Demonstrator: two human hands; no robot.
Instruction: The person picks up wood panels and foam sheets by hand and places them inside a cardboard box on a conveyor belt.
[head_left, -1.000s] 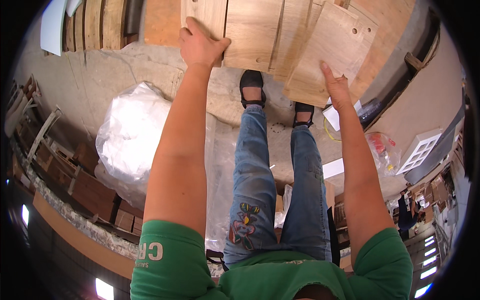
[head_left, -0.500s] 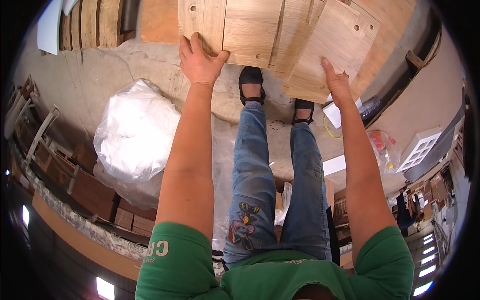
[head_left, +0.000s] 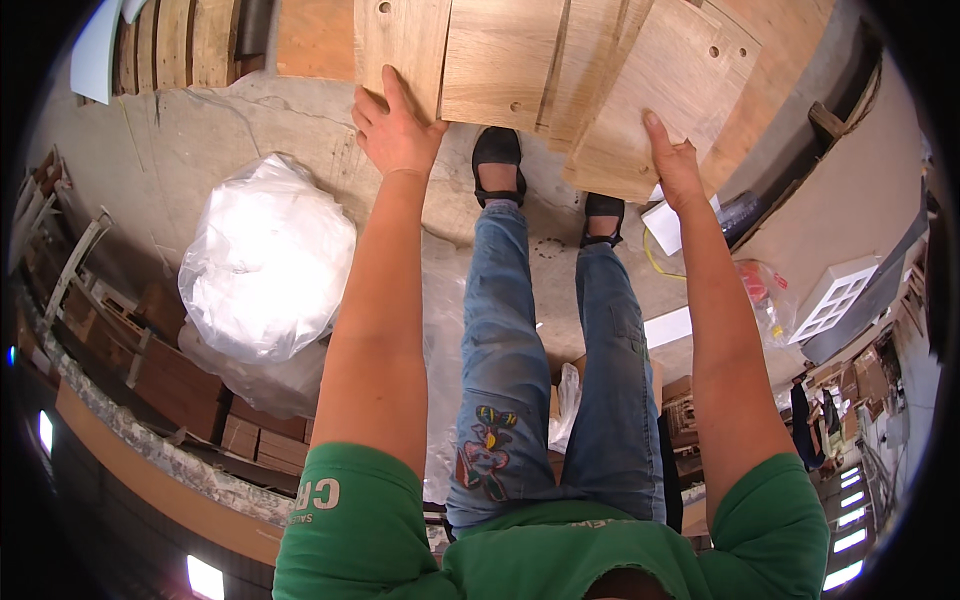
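Light wood-grain boards with small round holes lie side by side at the top of the view. My left hand (head_left: 398,130) is at the near edge of the left wooden board (head_left: 402,40); its fingers are spread, with the index finger stretched over the surface. Beside that board is another wooden board (head_left: 500,60). My right hand (head_left: 676,165) grips the near right corner of a tilted wooden board (head_left: 665,95), thumb on top and the other fingers hidden beneath. This board overlaps the ones to its left.
My feet in black shoes (head_left: 497,150) stand just before the boards. A bundle of clear plastic (head_left: 265,260) sits on the concrete floor at left. Pallet slats (head_left: 190,45) are at far left. A white lattice panel (head_left: 838,298) and a plastic bag (head_left: 765,300) lie at right.
My left hand has slid slightly left along the board's near edge, with some fingers curling more. My right hand keeps its hold; the boards have hardly moved.
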